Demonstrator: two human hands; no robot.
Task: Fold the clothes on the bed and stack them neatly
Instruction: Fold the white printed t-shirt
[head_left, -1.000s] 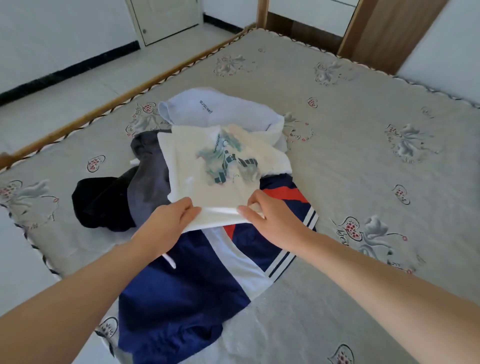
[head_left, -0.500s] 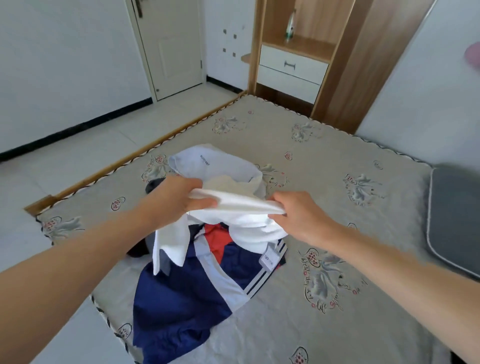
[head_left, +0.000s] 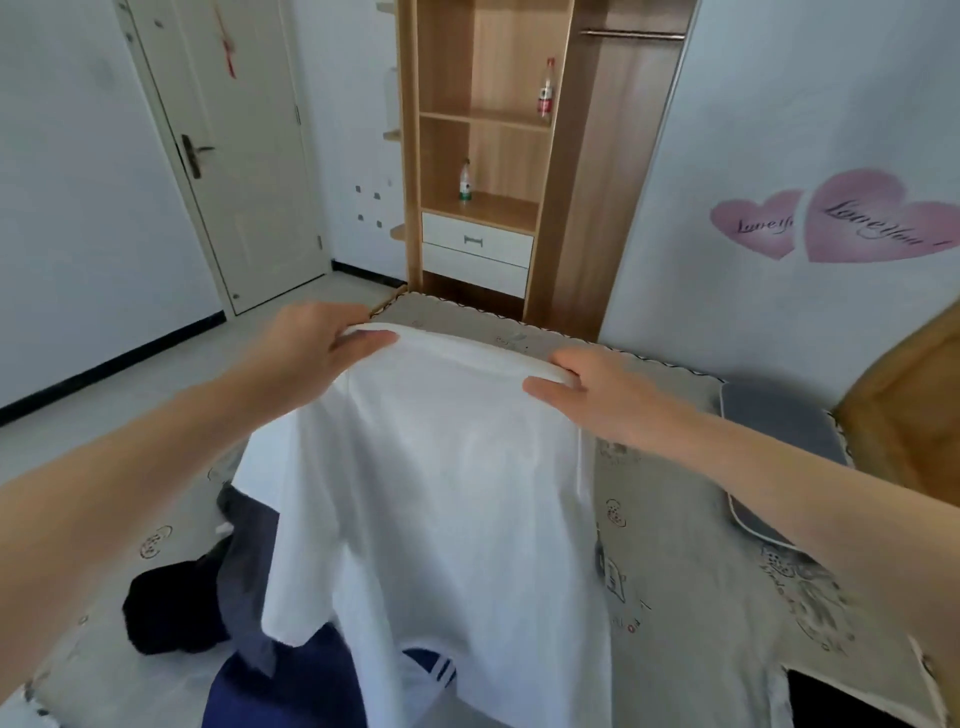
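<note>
Shirt (head_left: 441, 493) first: we hold the white tee up at frame centre, lifted clear of the pile so it hangs full length and its shape can be read before any fold. Our left hand (head_left: 306, 353) grips the top edge at centre left, thumb on the near side and fingers curled over the hem; our right hand (head_left: 597, 384) pinches the same edge at centre right, thumb in front. The edge runs nearly taut between the two hands, and we judge that this spread is what lets the cloth drop flat and without twists. Below, the bed (head_left: 675, 519) carries the rest of the clothes: a black garment (head_left: 166, 608) at lower left, a grey one (head_left: 244, 530) just beside it, and a navy jacket (head_left: 291, 686) with white stripes at the bottom, partly hidden by the hanging tee. A grey pillow (head_left: 769, 436) lies at right. Nothing is stacked in view, so the task looks barely begun; next the tee likely needs laying flat on bare mattress.
</note>
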